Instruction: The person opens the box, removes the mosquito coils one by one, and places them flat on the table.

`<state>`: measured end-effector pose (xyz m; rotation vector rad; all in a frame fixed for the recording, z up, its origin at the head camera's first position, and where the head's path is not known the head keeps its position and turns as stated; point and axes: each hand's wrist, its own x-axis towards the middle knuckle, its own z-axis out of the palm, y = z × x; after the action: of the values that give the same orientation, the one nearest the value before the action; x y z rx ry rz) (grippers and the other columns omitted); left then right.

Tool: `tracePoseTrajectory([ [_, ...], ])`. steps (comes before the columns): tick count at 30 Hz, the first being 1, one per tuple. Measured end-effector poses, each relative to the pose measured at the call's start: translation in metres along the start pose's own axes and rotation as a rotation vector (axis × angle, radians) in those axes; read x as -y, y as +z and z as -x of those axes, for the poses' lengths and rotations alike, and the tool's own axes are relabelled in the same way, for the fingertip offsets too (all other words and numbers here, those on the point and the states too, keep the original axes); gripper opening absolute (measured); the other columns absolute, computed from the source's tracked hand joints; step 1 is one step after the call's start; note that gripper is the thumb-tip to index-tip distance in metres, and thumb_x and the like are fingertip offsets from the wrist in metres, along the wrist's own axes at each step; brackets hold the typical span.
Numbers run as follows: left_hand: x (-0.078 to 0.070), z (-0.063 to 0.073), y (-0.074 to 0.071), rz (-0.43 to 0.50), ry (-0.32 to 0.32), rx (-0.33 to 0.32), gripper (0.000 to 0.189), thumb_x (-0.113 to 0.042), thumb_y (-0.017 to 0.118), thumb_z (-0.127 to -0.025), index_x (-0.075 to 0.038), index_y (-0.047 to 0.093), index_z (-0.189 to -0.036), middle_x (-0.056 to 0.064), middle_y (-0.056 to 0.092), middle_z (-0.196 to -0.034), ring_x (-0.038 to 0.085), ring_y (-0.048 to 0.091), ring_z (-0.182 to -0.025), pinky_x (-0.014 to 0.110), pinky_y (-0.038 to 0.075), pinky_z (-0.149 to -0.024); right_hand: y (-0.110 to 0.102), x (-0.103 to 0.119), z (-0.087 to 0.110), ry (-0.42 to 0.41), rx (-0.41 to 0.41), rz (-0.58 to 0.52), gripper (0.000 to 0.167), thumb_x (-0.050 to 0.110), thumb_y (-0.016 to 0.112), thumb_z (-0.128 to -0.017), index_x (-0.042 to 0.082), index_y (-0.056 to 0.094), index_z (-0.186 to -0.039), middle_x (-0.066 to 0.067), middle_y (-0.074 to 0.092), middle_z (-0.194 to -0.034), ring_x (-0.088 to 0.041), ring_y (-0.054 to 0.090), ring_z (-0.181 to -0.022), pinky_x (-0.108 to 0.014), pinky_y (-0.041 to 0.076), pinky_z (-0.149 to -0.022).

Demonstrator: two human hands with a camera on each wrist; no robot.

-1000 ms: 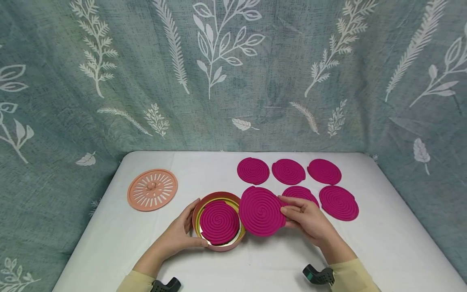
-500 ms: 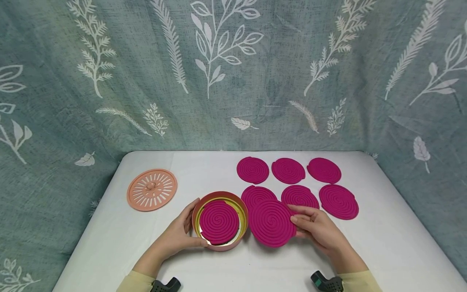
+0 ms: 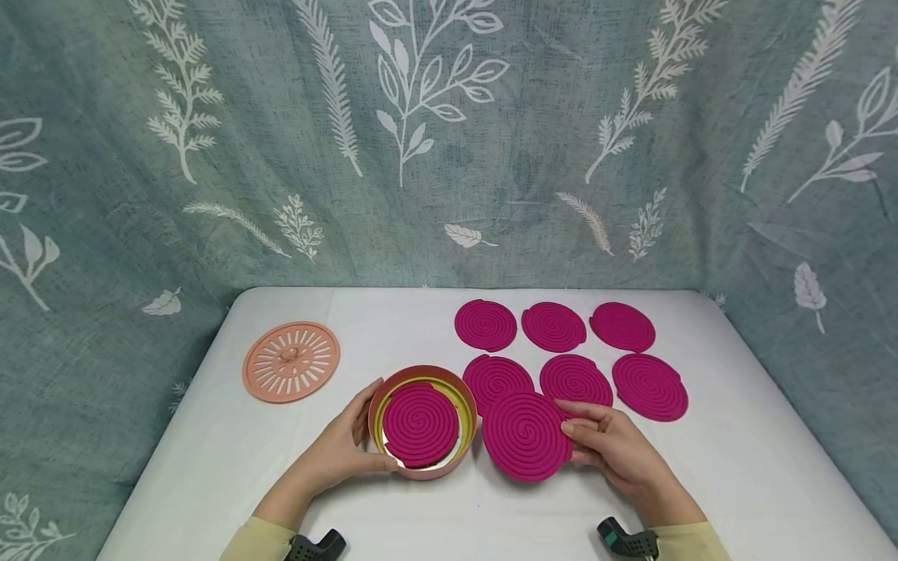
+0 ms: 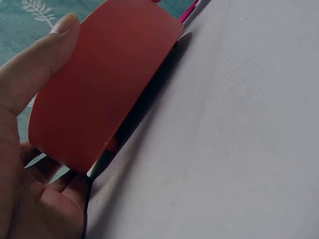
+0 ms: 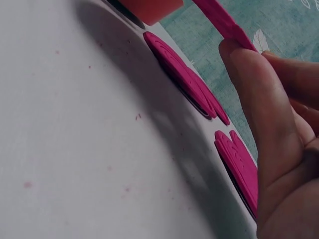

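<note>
In the head view, my left hand (image 3: 345, 444) grips the left side of a round salmon-coloured tin (image 3: 470, 449) with a yellowish inner ring; its thumb lies at the near side and its fingers behind. One magenta mosquito coil (image 3: 421, 425) lies inside. The tin's outer wall (image 4: 104, 84) fills much of the left wrist view. Right of the tin, my right hand (image 3: 610, 448) pinches the edge of another mosquito coil (image 3: 528, 436), held above the table and partly covering a coil behind. Only an edge of this held coil (image 5: 222, 20) shows in the right wrist view.
Several more magenta coils (image 3: 553, 327) lie in two rows at the back right of the white table (image 3: 449, 518). A slotted salmon lid (image 3: 291, 362) with a small knob lies at the left. Behind the table hangs a leaf-patterned green-grey cloth (image 3: 449, 234).
My right hand has moved the pinched coil right and toward me, away from the tin's rim, uncovering more of the coil behind. The left hand stays on the tin.
</note>
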<state>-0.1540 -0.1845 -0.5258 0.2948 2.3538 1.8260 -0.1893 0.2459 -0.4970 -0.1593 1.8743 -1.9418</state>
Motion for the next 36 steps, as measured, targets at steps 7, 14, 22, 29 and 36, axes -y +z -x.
tracePoseTrajectory([
  [7,0.001,-0.001,-0.001,-0.006,0.001,-0.004,0.121,-0.023,0.096,-0.062,-0.019,0.023,-0.158,-0.001,0.027,-0.16,0.017,0.023,-0.146,0.027,0.027,-0.114,-0.002,-0.006,-0.001,0.024,0.045,-0.009,0.059,0.009,0.068,-0.094,-0.007,0.042,-0.144,-0.018,0.07,-0.107,-0.02,0.072,-0.083,-0.038,0.062,-0.072],
  [14,-0.001,0.0,0.0,-0.003,-0.012,-0.004,0.122,-0.023,0.097,-0.062,-0.018,0.022,-0.158,-0.001,0.026,-0.16,0.017,0.023,-0.146,0.027,0.027,-0.114,-0.001,-0.011,-0.002,0.055,0.067,0.003,0.06,0.011,0.068,-0.093,-0.009,0.042,-0.143,-0.016,0.071,-0.102,-0.021,0.072,-0.083,-0.039,0.062,-0.073],
  [22,-0.005,0.0,0.0,0.002,-0.028,0.0,0.122,-0.022,0.097,-0.061,-0.02,0.022,-0.158,0.0,0.026,-0.16,0.017,0.023,-0.146,0.025,0.027,-0.114,-0.001,-0.013,-0.003,0.071,0.116,0.006,0.06,0.009,0.067,-0.094,-0.012,0.039,-0.143,-0.022,0.07,-0.107,-0.024,0.072,-0.085,-0.04,0.061,-0.073],
  [29,-0.006,0.0,0.0,-0.021,-0.034,-0.011,0.123,-0.025,0.097,-0.06,-0.022,0.023,-0.158,0.0,0.026,-0.16,0.016,0.024,-0.146,0.026,0.028,-0.113,-0.001,-0.013,-0.003,0.088,0.138,0.043,0.056,0.011,0.067,-0.094,-0.01,0.044,-0.141,-0.023,0.069,-0.11,-0.025,0.072,-0.086,-0.04,0.061,-0.072],
  [36,-0.004,0.001,0.0,-0.002,-0.03,-0.004,0.122,-0.023,0.097,-0.061,-0.022,0.023,-0.158,0.0,0.026,-0.16,0.017,0.023,-0.146,0.025,0.026,-0.114,0.003,-0.013,-0.002,0.083,0.179,0.074,0.055,0.01,0.066,-0.095,-0.014,0.044,-0.14,-0.024,0.067,-0.116,-0.032,0.071,-0.091,-0.042,0.061,-0.073],
])
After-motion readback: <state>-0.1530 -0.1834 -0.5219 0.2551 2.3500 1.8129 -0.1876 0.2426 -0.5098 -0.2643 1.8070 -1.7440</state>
